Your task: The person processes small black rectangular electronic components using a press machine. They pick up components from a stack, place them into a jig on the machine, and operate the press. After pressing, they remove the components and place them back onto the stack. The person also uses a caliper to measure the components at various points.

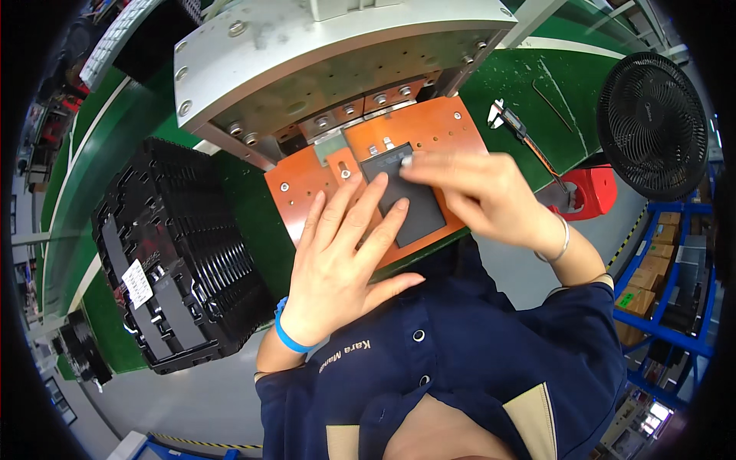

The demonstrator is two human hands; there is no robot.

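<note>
Dark flat panel (405,193) lies on an orange plate (307,192) in the middle of the frame, just above the person's chest and dark blue jacket (491,360) at the lower edge. The left hand (345,261), with a blue band (287,336) at the wrist, rests flat and spread, its fingers stretched out over the plate and the lower left part of the panel; it grips nothing. The right hand (483,195), with a thin bracelet (560,244) at the wrist, comes in from the right, its fingers bent and its fingertips pressing on the panel's upper right corner; whether they pinch anything there cannot be told.

Left of the hands, a stack of black slotted trays (176,253) with a white label sits on the green counter (253,199). Above the plate, toward the top of the frame, a grey metal machine block (322,61) with bolts overhangs it. On the counter in the upper right lie a caliper (512,123) and a thin rod (552,106). Beyond them stand a red object (594,190) and a black fan (652,126) at the right edge, with blue shelving (659,307) holding boxes below it.
</note>
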